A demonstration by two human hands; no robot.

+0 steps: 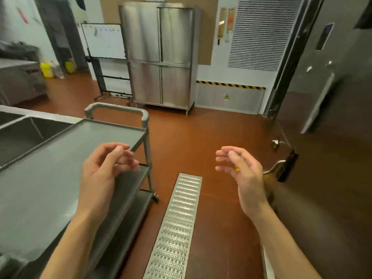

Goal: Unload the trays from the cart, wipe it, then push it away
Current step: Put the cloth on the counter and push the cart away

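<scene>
A three-shelf stainless steel cart stands at the left, its top shelf bare and its push handle at the far end. No trays show on its shelves. My left hand hovers over the cart's right edge, fingers loosely curled and apart, holding nothing. My right hand floats over the red floor to the right of the cart, fingers spread, palm turned inward, also holding nothing.
A steel sink sits left of the cart. A metal floor drain grate runs along the floor between my arms. A tall steel cabinet stands ahead, a whiteboard beside it. A large steel door is at the right.
</scene>
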